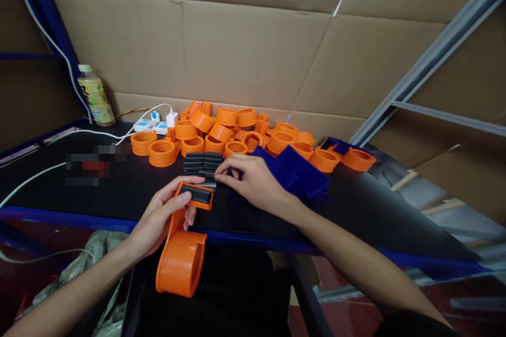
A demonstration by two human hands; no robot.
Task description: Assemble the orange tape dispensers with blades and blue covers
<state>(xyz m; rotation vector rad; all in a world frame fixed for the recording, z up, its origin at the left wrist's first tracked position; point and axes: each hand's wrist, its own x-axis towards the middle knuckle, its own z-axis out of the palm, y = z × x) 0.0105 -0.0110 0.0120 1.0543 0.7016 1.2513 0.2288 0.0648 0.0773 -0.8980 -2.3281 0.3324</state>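
Left hand [158,213] is clamped on the orange holder [177,266]. Right hand [256,180] is nearer the black strips [193,166], at their right end (they lie sideways); can't tell if it's pinching.

I'm standing in what is looking like a workshop: orange parts [220,132] are lying heaped on a black worktop [363,216], black strips [193,166] are sitting in rows, and cardboard [256,58] is walling the back.

On the table [375,210], the rings [220,131] lay heaped before the cardboard wall [256,58], behind the tubes [193,165]; the sheets [303,169] lay right of the tubes, the bottle [97,97] left of the power strip [161,128].
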